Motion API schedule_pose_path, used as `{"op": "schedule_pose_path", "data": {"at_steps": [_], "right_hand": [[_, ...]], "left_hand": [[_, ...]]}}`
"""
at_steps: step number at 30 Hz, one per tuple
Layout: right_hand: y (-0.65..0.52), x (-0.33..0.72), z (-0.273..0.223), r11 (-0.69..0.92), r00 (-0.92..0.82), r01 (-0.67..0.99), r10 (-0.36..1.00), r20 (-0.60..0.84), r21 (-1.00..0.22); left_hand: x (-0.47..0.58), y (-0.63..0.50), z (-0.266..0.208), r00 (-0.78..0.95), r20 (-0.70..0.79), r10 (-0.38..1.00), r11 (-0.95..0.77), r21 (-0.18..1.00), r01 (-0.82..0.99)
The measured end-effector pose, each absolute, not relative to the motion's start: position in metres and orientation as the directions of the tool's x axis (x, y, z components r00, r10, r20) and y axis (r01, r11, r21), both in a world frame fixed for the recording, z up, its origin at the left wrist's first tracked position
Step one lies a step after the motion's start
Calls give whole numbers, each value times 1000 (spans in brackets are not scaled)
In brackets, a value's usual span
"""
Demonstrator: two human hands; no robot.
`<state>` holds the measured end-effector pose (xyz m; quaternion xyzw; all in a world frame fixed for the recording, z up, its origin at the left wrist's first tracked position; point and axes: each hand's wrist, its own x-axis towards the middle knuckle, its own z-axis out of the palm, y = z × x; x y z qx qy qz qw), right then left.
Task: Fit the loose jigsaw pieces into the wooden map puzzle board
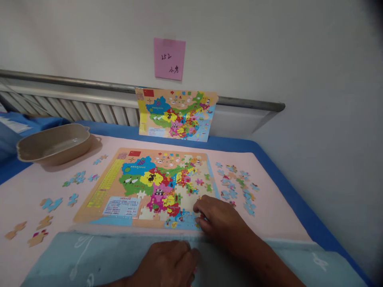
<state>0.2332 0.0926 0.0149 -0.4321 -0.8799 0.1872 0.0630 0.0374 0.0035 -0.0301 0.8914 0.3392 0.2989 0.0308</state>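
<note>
Hands [215, 217] at puzzle board [119, 191] edge.

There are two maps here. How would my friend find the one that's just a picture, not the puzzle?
Start at the pink note stuck on the wall. Right below it a map sheet leans upright against the rail, behind the puzzle board. Unlike the board, which lies flat on the table with gaps and a right hand on it, this one stands up and has no missing pieces.

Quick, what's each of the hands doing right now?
Left hand: curled on the blue cloth; holding anything cannot be told.
Right hand: fingers down on the puzzle board; grip cannot be told.
</note>
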Motion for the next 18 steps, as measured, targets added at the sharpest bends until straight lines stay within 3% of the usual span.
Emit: {"op": "schedule_pose_path", "data": {"at_steps": [18], "right_hand": [[94,229,10,549,-626,731,776,-78,-406]], "left_hand": [[37,3,-31,600,488,634,-762,262,593]]}}
